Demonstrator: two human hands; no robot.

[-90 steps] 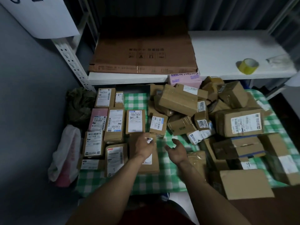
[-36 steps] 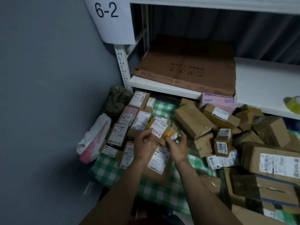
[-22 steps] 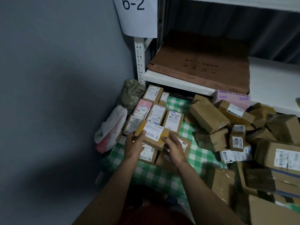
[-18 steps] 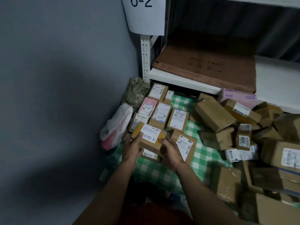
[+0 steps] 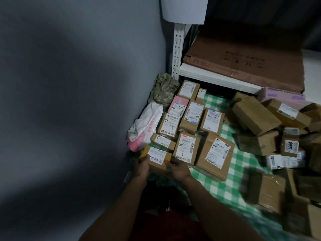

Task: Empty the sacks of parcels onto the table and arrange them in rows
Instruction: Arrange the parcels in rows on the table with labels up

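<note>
— OK, hands?
— Both on the small parcel (image 5: 157, 158): my left hand (image 5: 141, 166) grips its left end, right hand (image 5: 177, 169) its right end, fingers curled.
— Where's it at?
— Near-left corner of the table (image 5: 225, 185), just in front of the labelled rows (image 5: 192, 112); unsorted pile (image 5: 255, 115) on the right.

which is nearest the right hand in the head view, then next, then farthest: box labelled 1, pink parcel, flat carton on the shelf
1. box labelled 1, just beyond the right hand, beside the small box it grips.
2. pink parcel, further back in the left rows.
3. flat carton, up on the shelf at the back.
</note>
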